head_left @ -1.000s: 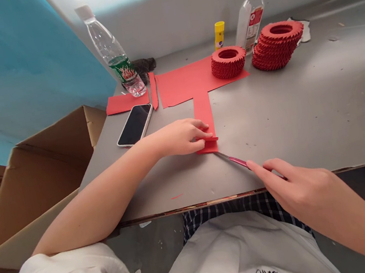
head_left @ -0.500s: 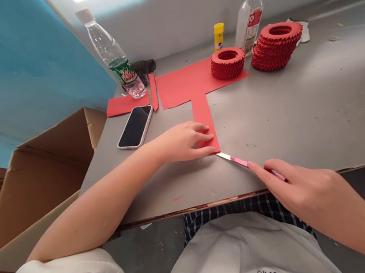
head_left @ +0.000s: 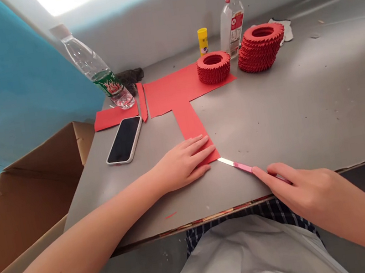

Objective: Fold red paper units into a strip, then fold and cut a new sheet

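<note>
My left hand (head_left: 183, 164) lies flat on the near end of a strip of red paper (head_left: 189, 124), its fingers (head_left: 198, 146) straight and released, holding the strip against the grey work table (head_left: 302, 103) without gripping it. The strip runs away from me into a wider red sheet (head_left: 175, 89), the two forming a T. My right hand (head_left: 302, 191) is closed around a pink craft knife (head_left: 243, 167), with the forefinger lying along the handle. The bare blade points at the strip's near right corner and ends just beside it; I cannot tell whether they touch. A ring of notched red paper (head_left: 213, 68) sits on the sheet, and a leaning stack of similar rings (head_left: 260, 45) stands just beyond it. A smartphone (head_left: 124, 140) lies left of the strip, below a water bottle (head_left: 95, 67). A yellow-capped glue stick (head_left: 203, 41) stands behind the sheet.
</note>
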Demonstrator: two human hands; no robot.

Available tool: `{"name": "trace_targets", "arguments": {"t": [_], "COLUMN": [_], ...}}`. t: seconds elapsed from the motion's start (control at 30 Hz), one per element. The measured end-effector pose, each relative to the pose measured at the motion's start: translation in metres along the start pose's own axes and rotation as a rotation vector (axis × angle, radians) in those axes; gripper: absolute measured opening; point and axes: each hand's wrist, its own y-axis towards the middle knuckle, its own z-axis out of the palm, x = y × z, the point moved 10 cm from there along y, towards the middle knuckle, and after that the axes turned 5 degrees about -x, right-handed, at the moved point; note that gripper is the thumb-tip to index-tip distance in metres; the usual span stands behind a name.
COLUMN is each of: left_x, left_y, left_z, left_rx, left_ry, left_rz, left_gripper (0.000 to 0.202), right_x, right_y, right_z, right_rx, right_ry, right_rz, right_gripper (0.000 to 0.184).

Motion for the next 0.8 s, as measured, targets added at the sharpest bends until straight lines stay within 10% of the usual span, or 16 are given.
{"name": "trace_targets", "arguments": {"t": [0.8], "left_x": [0.001], "left_y": [-0.003], "left_z": [0.004], "left_rx": [0.119], "left_ry": [-0.073], "left_rz": [0.084], "left_gripper": [0.068], "right_x": [-0.001], "right_y": [0.024], "right_z": [0.010], "right_rx": [0.020], "right_ry": [0.002], "right_rz": [-0.062], "right_gripper": [0.052]}}
